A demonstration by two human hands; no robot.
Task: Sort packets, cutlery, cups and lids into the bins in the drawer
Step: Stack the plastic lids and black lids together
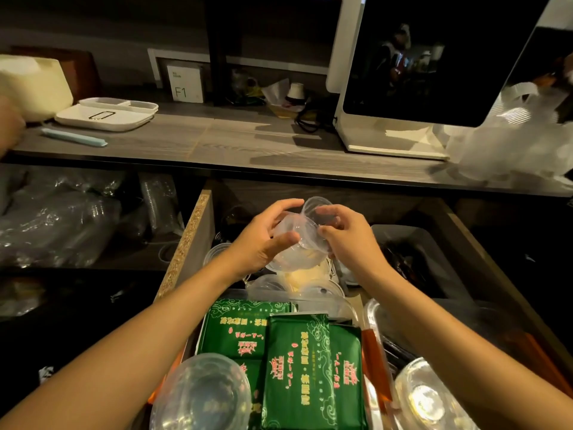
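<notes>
- Lids (294, 243), clear plastic and stacked, are held above the middle of the open drawer (198, 231).
- Left hand (263, 240) grips the stack, thumb and fingers curled round it.
- Right hand (347, 234) pinches the top lid (316, 209), which is tilted up.
- Green packets (310, 367) lie nearer; clear cups (201, 395) lie at the near left.

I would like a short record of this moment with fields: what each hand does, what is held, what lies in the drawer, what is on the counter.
left hand: grips the clear plastic lids
right hand: pinches the lids' edge
place: above the open drawer
drawer front: green packets, clear cups
drawer right: dark bin
counter: white tray, screen
</notes>
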